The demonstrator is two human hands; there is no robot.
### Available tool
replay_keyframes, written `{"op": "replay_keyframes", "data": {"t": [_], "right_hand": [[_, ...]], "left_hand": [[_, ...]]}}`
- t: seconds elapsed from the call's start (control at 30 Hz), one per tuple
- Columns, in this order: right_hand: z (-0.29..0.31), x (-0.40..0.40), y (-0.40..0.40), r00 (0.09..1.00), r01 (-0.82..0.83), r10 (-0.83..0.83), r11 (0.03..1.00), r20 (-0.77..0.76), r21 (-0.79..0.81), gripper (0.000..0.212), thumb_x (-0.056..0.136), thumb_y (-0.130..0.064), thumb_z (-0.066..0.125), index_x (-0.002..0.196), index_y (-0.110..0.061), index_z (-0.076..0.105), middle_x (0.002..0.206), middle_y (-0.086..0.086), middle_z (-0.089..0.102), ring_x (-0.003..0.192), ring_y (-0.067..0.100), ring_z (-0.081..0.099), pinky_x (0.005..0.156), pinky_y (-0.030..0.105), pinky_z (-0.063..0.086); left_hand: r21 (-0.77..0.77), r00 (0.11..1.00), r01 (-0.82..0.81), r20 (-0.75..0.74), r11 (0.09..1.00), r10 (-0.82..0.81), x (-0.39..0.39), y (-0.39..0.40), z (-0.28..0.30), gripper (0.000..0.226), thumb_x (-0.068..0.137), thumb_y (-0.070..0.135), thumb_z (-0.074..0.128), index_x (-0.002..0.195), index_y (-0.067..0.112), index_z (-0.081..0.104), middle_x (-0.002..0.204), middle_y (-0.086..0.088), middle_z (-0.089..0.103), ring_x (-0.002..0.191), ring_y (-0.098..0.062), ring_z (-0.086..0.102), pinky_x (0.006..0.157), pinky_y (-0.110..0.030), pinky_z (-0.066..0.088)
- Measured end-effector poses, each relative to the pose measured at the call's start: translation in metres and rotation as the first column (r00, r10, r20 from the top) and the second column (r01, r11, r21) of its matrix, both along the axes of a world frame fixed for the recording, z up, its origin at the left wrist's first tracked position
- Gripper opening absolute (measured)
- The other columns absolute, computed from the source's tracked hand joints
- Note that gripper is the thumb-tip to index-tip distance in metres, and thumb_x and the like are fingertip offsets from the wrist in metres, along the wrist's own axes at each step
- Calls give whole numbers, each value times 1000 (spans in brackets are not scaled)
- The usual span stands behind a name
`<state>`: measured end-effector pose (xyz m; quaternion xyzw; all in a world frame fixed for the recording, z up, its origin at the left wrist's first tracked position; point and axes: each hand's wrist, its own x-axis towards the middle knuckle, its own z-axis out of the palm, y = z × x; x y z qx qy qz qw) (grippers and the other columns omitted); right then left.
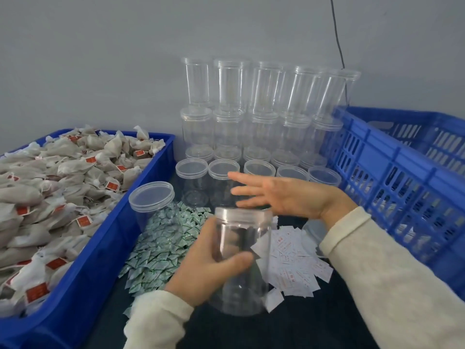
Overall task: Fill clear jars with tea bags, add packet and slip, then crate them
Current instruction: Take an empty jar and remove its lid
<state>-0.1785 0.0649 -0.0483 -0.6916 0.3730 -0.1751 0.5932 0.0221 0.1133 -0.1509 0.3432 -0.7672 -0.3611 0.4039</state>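
Left hand (201,270) has its grip wrapped round an empty clear jar (241,260), held above the slips (294,260) and green packets (161,245) on the tabletop. Right hand (281,197) released, fingers straight, just over the jar's top. Tea bags (50,197) in left tray (105,248); blue crate (392,177) on right.

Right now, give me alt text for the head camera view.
The left hand grips a clear empty jar while the open right hand hovers above its lid. A tray of tea bags sits left, stacked jars behind, a blue crate right.
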Motion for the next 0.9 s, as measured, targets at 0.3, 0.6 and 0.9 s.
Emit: {"op": "replay_keyframes", "data": {"t": [0.3,0.6,0.9], "right_hand": [[-1,10,-3,780,-162,-38,952,-625,-260,61,81,-54,68,136,-38,45,115,-15,53,103,11,58,82,33,56],[0,-24,-1,950,-215,173,967,-259,-140,69,65,-33,72,127,-53,51,132,-8,56,117,19,56,87,27,50],[-17,-88,-1,746,660,-551,682,373,-314,51,70,-25,82,110,-36,52,121,2,57,118,21,60,92,37,53]], "left_hand": [[-76,939,-221,252,972,233,-14,5,0,94,57,63,65,139,40,27,118,19,49,99,3,49,77,-13,41],[443,952,269,-256,855,-167,2,-6,-6,90,55,38,85,131,15,43,123,-17,61,110,-30,63,91,-37,52],[324,937,217,-333,921,-103,-6,-6,-16,82,68,19,81,138,18,38,138,4,55,129,-15,50,99,-20,43]]}}
